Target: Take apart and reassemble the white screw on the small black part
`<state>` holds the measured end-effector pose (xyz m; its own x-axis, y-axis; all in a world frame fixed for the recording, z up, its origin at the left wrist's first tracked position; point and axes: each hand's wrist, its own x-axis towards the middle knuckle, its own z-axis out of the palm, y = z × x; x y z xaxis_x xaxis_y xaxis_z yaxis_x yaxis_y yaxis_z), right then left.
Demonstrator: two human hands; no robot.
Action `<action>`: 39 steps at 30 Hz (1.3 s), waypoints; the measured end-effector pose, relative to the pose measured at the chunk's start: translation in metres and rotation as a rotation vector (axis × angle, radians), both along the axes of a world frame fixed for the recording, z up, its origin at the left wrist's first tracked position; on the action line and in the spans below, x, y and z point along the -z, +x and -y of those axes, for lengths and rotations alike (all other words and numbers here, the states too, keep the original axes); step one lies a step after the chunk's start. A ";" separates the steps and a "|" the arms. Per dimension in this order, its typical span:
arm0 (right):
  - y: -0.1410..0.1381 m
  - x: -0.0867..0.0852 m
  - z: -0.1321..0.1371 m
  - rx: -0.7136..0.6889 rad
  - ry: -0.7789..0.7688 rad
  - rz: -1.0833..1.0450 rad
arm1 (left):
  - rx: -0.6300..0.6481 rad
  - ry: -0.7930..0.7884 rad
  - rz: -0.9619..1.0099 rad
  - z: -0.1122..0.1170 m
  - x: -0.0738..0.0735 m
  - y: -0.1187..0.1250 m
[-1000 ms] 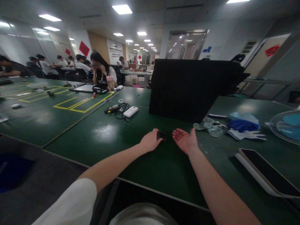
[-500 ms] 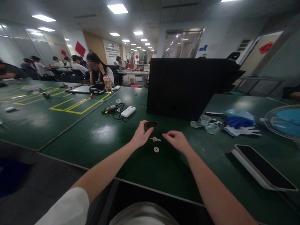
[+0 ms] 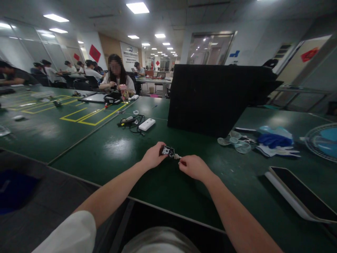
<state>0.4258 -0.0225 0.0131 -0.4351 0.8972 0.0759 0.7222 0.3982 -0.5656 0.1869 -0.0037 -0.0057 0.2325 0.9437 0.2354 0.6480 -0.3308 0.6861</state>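
Observation:
My left hand (image 3: 155,155) is closed around a small black housing (image 3: 167,151), whose open face shows silvery and white parts. A pale stepped shaft (image 3: 177,156) with narrow ends is close against the housing's right side; whether they are joined I cannot tell. My right hand (image 3: 194,167) is closed in a pinch just right of and below the shaft. At its fingertips shows a small white edge, apparently the white disc (image 3: 179,162), mostly covered by the fingers.
A large black box (image 3: 205,98) stands ahead. White power bank (image 3: 146,124) and cables lie ahead left. Clear plastic cups (image 3: 242,146), gloves (image 3: 275,140) and a blue fan (image 3: 325,140) are to the right, with a phone (image 3: 300,188) nearer. A person (image 3: 118,77) sits across the table.
My left hand has turned the black housing so its inner parts show, and lowered it beside the shaft. My right hand has moved down and left; the disc no longer shows on the table.

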 end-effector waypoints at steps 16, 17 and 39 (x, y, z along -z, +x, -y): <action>-0.018 -0.002 0.008 0.009 0.316 -0.272 | 0.067 0.011 -0.116 0.013 -0.001 0.014; -0.020 -0.002 0.008 -0.001 0.340 -0.226 | 0.077 0.017 -0.110 0.013 -0.001 0.015; -0.003 0.021 -0.016 0.160 0.197 0.092 | -0.159 -0.023 0.036 0.008 -0.005 0.011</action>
